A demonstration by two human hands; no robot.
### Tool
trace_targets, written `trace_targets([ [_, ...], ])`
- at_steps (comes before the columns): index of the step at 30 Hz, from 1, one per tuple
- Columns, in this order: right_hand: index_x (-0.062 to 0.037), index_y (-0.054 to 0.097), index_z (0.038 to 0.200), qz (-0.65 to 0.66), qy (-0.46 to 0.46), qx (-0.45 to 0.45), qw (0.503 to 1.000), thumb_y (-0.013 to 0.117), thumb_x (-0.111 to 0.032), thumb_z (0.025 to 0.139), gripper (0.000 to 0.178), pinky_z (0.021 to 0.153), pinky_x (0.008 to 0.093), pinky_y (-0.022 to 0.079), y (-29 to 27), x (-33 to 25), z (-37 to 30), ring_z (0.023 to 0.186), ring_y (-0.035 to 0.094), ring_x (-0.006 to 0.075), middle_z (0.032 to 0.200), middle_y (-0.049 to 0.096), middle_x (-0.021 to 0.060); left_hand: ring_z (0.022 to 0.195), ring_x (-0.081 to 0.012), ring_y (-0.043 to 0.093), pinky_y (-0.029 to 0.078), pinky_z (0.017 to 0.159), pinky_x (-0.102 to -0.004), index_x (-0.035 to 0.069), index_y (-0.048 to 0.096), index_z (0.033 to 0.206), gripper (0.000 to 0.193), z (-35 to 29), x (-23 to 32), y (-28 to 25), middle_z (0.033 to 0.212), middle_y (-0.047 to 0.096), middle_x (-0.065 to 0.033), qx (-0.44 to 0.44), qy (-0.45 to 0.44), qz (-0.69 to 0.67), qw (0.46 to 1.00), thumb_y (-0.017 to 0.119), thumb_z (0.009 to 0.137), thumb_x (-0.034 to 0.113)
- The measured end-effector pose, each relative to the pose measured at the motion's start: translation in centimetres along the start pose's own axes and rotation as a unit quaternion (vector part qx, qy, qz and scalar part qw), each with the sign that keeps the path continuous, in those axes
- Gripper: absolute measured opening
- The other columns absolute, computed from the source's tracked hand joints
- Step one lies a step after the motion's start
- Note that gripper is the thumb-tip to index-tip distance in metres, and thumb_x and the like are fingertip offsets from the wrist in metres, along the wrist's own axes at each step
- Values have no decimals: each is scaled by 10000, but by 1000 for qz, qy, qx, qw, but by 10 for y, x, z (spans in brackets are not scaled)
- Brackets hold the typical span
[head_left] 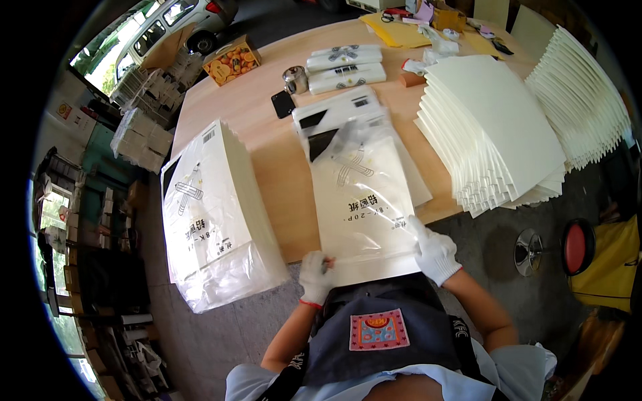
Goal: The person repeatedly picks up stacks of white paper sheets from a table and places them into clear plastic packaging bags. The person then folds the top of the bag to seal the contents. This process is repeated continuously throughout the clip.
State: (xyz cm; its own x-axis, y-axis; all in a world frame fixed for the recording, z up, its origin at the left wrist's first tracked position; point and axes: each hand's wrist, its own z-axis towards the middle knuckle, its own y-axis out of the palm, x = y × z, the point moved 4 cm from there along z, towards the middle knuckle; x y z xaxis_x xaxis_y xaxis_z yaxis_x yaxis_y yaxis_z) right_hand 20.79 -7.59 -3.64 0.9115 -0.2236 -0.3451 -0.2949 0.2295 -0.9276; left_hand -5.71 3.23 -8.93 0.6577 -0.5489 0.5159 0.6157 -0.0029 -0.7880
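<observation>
Your left hand (315,275) in its white glove is pinching the near left corner of the clear bag with the white paper pad inside (364,200), and your right hand (435,254) is gripping the near right corner of the same bag. The bag lies flat on the wooden worktop (267,134), and its near end hangs over the edge, right by your apron. That is where things could go wrong. The plastic looks slippery, so if you pull with one hand harder than the other, the pad may twist and slide off toward the floor. The thin bag could also tear or wrinkle if you tug too fast. A big wrapped stack of pads (214,214) sits just to the left and pokes past the edge too, so a bump from your elbow could tip it. The fanned pile of white sheets (495,134) on the right is close, and a wide swing could knock it crooked.
</observation>
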Motion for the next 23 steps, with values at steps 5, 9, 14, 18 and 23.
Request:
trace_targets([
  [5, -147, 405, 1331, 25, -12, -158, 987, 547, -145, 743, 605, 489, 423, 458, -23, -16, -55, 538, 599, 279, 664, 611, 89, 618, -271, 538, 438, 552, -351, 70, 510, 670, 209, -43, 37, -61, 647, 515, -90, -90, 40, -181, 979, 710, 702, 121],
  [9, -158, 432, 1297, 13, -101, -182, 978, 556, -130, 733, 578, 403, 370, 435, -12, -25, -86, 481, 580, 188, 613, 574, 25, 585, -271, 521, 423, 533, -353, 54, 507, 688, 190, -40, 51, -59, 636, 499, -104, -300, -29, -253, 919, 691, 711, 94],
  [14, -79, 490, 1242, -14, -127, -66, 990, 546, -182, 786, 471, 438, 437, 424, -1, -14, -34, 492, 561, 270, 611, 578, 133, 591, -289, 520, 418, 531, -350, 44, 467, 686, 176, 4, 52, -26, 639, 498, -117, -128, -25, -188, 973, 643, 677, 33],
  [18, -130, 551, 1159, -27, 0, -100, 995, 520, -159, 787, 375, 460, 430, 431, -20, 14, -36, 469, 559, 283, 564, 571, 120, 660, -309, 551, 444, 597, -362, 84, 460, 748, 184, -33, 8, -11, 672, 520, -123, -229, -91, -81, 966, 621, 663, 63],
  [23, -174, 505, 1251, 144, 98, -73, 982, 472, -227, 847, 409, 600, 456, 487, 16, 65, -55, 606, 644, 282, 679, 656, 92, 651, -233, 535, 465, 640, -330, 56, 485, 856, 193, -69, -58, 18, 736, 556, -75, -97, -404, -380, 827, 626, 804, 178],
])
